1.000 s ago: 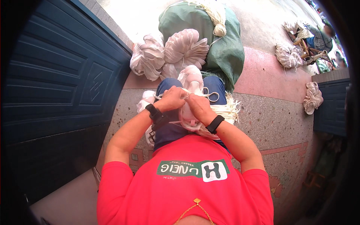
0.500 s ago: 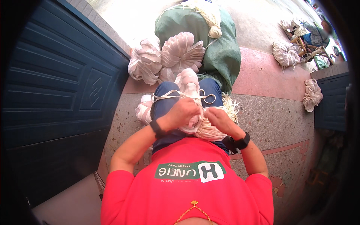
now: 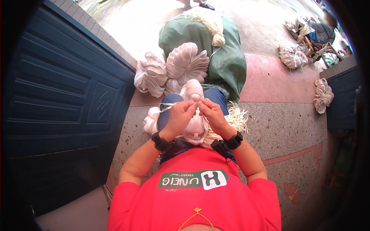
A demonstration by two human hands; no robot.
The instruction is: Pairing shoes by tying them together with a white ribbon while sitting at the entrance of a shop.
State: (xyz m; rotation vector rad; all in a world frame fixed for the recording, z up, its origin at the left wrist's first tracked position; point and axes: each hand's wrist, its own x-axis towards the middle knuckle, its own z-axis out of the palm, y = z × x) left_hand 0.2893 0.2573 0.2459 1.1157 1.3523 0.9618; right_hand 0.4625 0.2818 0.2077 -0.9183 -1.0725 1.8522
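Head view, person seated on a speckled terrazzo floor point(image 3: 277, 127). At 9 o'clock, filling the left side, a dark blue panelled door point(image 3: 58, 100). At 12 o'clock, a large green woven sack point(image 3: 227, 57) topped with a hank of pale fibre cord point(image 3: 210, 23). Against the sack's lower left, toward 11 o'clock, two fan-shaped bundles of pale pink shoe uppers point(image 3: 169, 69), touching one another. At 2 o'clock, well apart from the person, further tied pale bundles point(image 3: 293, 56) lie on the floor, with one more at 3 o'clock point(image 3: 323, 94) beside a second blue door. At 4 o'clock of the hands, just beside the right knee, a loose tuft of cream fibre strands point(image 3: 237, 117).

Centre: a pale pink moulded shoe upper point(image 3: 194, 125) rests on the lap, over blue trousers, directly under both hands. The left hand point(image 3: 181, 115), wearing a black wristband, has thumb and fingers pinched closed on a thin white cord point(image 3: 167, 106) that loops out toward 9 o'clock. The right hand point(image 3: 212, 115), also with a black wristband, pinches the same cord; the two sets of fingertips meet just above the upper's near end.
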